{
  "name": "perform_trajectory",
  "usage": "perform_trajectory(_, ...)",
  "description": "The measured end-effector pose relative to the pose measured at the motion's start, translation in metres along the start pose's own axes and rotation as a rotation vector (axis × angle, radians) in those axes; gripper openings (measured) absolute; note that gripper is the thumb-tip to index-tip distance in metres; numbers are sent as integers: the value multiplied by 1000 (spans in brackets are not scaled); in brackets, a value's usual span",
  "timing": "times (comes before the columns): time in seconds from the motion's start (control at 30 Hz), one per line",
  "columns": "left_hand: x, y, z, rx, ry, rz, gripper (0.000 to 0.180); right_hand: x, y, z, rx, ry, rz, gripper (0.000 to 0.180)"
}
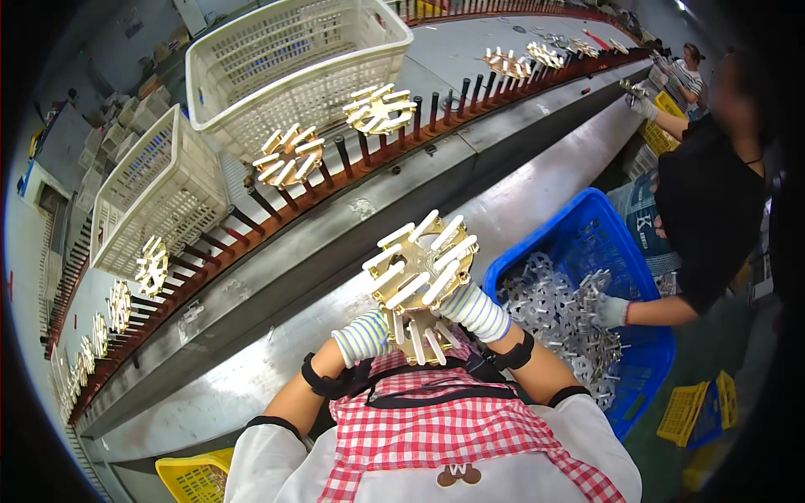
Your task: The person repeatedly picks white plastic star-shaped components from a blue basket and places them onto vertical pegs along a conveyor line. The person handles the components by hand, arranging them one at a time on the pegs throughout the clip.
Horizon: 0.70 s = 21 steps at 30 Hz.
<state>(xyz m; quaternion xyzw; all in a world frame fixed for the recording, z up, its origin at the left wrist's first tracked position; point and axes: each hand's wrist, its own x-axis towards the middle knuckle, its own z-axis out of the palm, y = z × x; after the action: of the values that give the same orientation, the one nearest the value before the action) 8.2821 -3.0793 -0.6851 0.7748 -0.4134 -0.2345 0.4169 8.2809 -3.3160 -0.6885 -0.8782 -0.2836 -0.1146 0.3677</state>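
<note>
In front of my body is a round brass-coloured fixture [409, 261] with pale bars standing out from its face. A second, similar barred piece [425, 339] shows just below it, close to my apron. My right hand [475, 310], in a striped knit glove, grips the upper fixture at its lower right edge, fingers partly behind it. My left hand [366, 336], gloved the same way, is closed at the lower left side of the pieces, its fingertips hidden behind them.
A conveyor rail [352, 178] with upright dark pegs curves past, carrying similar barred fixtures [289, 156]. White crates [293, 71] stand beyond. On my right, a blue basket [549, 220] holds many metal parts; a co-worker's gloved hand [611, 311] reaches into it. A yellow basket [194, 478] sits lower left.
</note>
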Motion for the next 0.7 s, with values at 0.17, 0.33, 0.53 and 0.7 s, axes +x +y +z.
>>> perform_trajectory(0.17,-29,3,-16,49,41,-52,58,21,-35,9,329,-187,213,46)
perform_trajectory(0.33,-59,20,-45,-136,-7,-181,65,25,-46,35,18,-261,238,43)
perform_trajectory(0.53,-108,-25,-40,-152,258,-39,58,13,-104,38,-2275,20,-430,41)
perform_trajectory(0.7,-127,-2,-52,-550,358,-135,64,32,-153,51,-3684,102,-690,39)
